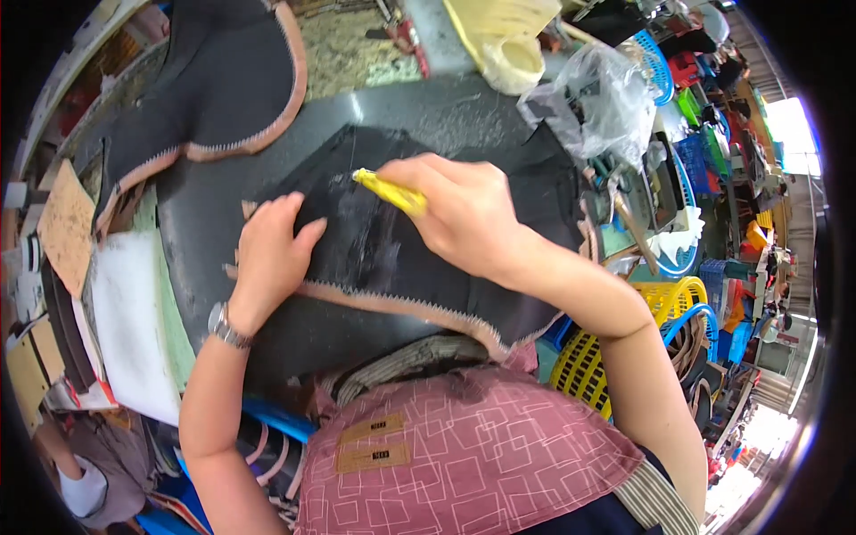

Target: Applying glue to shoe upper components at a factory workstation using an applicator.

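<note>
A black sheet piece (428, 267) with a brown zigzag-edged border lies on the dark, rounded work surface (201, 223). Whitish, shiny smears mark its middle. In my right hand (468, 209) is a slim yellow tool (392, 191) with a pale tip; its exact kind cannot be made out. That tip is at the smeared area, pointing left and away from me. My left hand (272, 250) rests on the left edge of the piece, thumb apart from the fingers, holding nothing. Part of the piece is hidden under both hands.
Another black piece (214, 80) with a brown border lies at the far left. A cream container (513, 62) and a clear plastic bag (606, 98) sit at the back. Yellow baskets (584, 370) stand on the right. At lower left, another person (98, 481) is partly visible.
</note>
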Demonstrator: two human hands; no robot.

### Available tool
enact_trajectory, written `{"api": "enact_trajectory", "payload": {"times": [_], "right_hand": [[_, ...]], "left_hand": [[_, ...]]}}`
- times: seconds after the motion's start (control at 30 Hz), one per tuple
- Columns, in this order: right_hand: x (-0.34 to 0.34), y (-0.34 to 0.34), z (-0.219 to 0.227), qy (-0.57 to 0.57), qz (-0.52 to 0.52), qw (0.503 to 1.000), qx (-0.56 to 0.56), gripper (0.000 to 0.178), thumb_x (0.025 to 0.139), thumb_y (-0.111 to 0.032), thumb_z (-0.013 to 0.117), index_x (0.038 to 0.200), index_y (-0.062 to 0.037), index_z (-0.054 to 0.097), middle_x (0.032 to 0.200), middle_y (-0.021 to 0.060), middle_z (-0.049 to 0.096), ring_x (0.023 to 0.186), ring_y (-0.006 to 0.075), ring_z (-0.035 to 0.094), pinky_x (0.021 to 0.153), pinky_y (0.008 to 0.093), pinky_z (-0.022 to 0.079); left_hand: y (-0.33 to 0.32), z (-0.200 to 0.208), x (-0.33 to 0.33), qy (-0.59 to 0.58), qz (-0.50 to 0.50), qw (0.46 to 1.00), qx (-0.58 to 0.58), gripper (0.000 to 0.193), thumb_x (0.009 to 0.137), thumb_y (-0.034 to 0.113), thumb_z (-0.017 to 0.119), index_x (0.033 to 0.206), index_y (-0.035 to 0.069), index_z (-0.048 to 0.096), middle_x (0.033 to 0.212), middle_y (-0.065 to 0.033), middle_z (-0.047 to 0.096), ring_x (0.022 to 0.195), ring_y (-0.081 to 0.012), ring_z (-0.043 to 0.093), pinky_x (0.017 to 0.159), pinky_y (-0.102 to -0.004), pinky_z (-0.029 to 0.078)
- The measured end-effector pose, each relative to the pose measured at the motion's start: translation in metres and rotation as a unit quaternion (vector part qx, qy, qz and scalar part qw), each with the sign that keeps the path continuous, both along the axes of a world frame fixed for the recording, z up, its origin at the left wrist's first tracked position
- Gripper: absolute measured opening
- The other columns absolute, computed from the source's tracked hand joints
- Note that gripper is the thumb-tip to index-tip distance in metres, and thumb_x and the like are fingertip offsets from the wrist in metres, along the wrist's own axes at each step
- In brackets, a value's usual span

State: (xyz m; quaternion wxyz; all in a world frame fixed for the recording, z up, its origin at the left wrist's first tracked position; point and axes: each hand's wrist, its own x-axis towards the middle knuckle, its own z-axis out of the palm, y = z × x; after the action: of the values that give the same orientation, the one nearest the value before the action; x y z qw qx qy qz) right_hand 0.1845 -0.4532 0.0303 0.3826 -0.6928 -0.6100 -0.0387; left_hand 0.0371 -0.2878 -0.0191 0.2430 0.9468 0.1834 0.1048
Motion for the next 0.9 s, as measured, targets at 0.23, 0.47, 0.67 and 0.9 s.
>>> {"api": "enact_trajectory", "payload": {"times": [0.23,0.47,0.67,0.9], "right_hand": [[0.159,-0.050,0.054,0.274,-0.190,0.943,0.011,0.023,0.087,-0.019,0.053,0.097,0.0016,0.060,0.079,0.0074,0.063,0.069,0.0120,0.059,0.064,0.0250,0.048],[0.224,-0.036,-0.020,0.223,-0.224,0.949,0.010,0.020,0.084,-0.023,0.059,0.082,-0.0025,0.059,0.063,0.0021,0.058,0.051,0.0070,0.052,0.048,0.0194,0.041],[0.246,-0.070,-0.020,0.626,-0.129,0.769,0.018,0.021,0.084,-0.021,0.060,0.092,-0.0031,0.056,0.071,0.0041,0.060,0.051,0.0071,0.055,0.040,0.0171,0.044],[0.036,-0.053,0.022,0.175,0.156,0.931,-0.281,0.012,0.077,-0.003,0.058,0.089,0.0003,0.061,0.072,0.0075,0.063,0.064,0.0144,0.063,0.058,0.0233,0.051]], "left_hand": [[0.010,0.016,-0.016,0.015,0.092,0.986,-0.139,0.035,0.071,0.006,0.062,0.104,-0.002,0.052,0.097,-0.0162,0.058,0.092,-0.0317,0.055,0.080,-0.0364,0.043],[-0.037,0.053,0.033,-0.110,-0.156,0.981,0.033,0.047,0.059,0.013,0.072,0.102,0.006,0.054,0.099,-0.0100,0.052,0.099,-0.0293,0.047,0.086,-0.0392,0.038],[-0.036,0.028,0.062,0.037,-0.230,0.971,0.053,0.055,0.054,0.016,0.075,0.102,0.004,0.053,0.101,-0.0117,0.049,0.101,-0.0292,0.045,0.089,-0.0382,0.035],[-0.033,0.020,0.058,0.064,-0.224,0.970,0.063,0.049,0.058,0.018,0.073,0.102,0.006,0.053,0.103,-0.0092,0.050,0.104,-0.0271,0.043,0.091,-0.0380,0.034]]}}
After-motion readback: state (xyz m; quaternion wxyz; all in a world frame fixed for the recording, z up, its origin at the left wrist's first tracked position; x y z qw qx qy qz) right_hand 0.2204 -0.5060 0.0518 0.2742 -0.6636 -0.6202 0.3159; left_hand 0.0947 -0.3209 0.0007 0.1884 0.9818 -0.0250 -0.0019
